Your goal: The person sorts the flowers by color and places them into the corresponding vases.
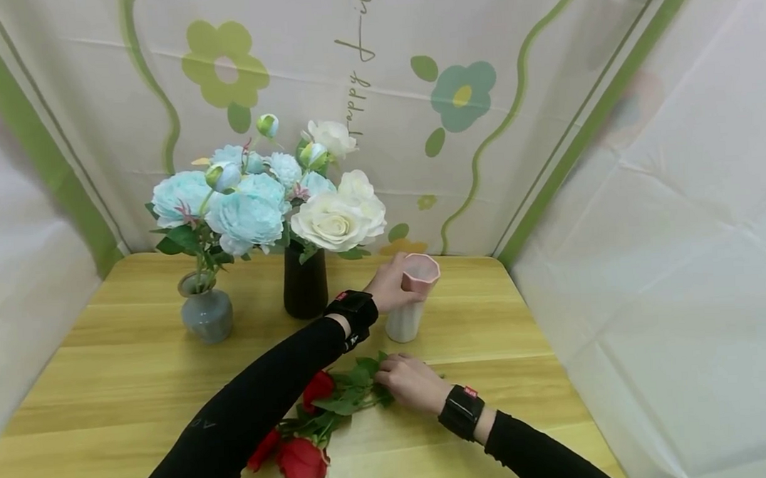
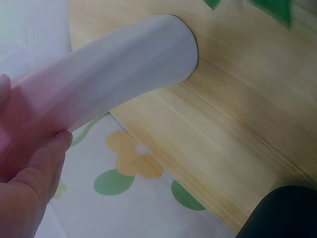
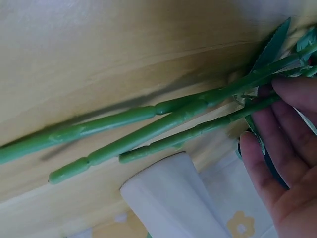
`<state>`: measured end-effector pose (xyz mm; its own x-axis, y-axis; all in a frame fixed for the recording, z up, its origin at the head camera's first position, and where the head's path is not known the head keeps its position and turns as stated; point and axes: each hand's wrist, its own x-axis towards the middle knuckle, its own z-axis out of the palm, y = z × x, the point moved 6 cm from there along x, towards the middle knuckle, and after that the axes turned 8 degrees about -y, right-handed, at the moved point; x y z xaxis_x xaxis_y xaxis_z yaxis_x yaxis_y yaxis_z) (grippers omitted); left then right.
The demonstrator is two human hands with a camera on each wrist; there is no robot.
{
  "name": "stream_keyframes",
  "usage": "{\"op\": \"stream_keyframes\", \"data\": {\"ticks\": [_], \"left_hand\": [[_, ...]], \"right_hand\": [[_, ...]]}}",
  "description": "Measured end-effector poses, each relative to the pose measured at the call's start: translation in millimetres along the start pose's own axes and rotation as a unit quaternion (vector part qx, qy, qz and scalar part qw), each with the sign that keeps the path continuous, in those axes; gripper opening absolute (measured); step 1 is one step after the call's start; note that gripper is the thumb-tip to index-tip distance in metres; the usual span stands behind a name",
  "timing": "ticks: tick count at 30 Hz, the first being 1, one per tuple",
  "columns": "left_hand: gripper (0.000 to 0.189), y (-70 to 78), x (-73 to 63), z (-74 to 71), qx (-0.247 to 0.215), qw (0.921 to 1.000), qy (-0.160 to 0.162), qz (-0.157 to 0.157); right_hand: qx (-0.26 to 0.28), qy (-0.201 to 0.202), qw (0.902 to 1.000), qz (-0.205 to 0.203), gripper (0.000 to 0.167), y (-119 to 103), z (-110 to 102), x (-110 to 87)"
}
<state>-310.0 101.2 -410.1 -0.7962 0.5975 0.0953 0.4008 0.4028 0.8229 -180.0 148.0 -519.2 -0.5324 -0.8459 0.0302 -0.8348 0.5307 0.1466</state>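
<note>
My left hand [image 1: 393, 285] grips a tall vase [image 1: 404, 322], pink at the rim and white below, around its upper part. In the left wrist view the vase's white lower end [image 2: 148, 54] meets the wooden table. My right hand [image 1: 415, 384] holds the green stems of several red roses [image 1: 304, 463] lying on the table in front of the vase. The right wrist view shows the bare stem ends [image 3: 124, 134] reaching out past the thumb and fingers. Part of the roses is hidden behind the left sleeve.
A grey-blue vase [image 1: 208, 316] with light blue flowers [image 1: 250, 209] stands at the left. Beside it is a black vase [image 1: 305, 285] with white roses [image 1: 337, 219]. A printed cloth [image 1: 324, 70] hangs behind the table [image 1: 504, 376], with white sheets at both sides.
</note>
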Motion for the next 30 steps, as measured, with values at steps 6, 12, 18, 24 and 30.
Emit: {"op": "stream_keyframes", "data": {"ticks": [6, 12, 18, 24, 30], "left_hand": [[0.077, -1.8, 0.8, 1.7, 0.004, 0.9999, 0.000, 0.015], [0.078, -6.1, 1.5, 2.2, -0.006, 0.9998, 0.002, 0.019], [0.076, -6.2, 0.7, 0.2, -0.002, 0.9997, 0.001, 0.025], [0.075, -5.2, 0.3, -1.0, 0.006, 0.9989, 0.007, 0.046], [0.076, -6.0, -0.1, 0.9, 0.020, 0.9987, 0.003, 0.047]], "right_hand": [[-0.049, 0.016, 0.9986, 0.012, 0.015, -1, -3, -0.6], [-0.048, 0.041, 0.9979, 0.012, 0.017, 0, -8, -0.2], [-0.038, 0.057, 0.9976, 0.012, 0.019, 3, -12, -0.9], [-0.015, 0.061, 0.9979, 0.016, 0.017, 9, -14, -3.3], [-0.006, 0.086, 0.9961, 0.022, 0.014, 16, -19, -6.3]]}}
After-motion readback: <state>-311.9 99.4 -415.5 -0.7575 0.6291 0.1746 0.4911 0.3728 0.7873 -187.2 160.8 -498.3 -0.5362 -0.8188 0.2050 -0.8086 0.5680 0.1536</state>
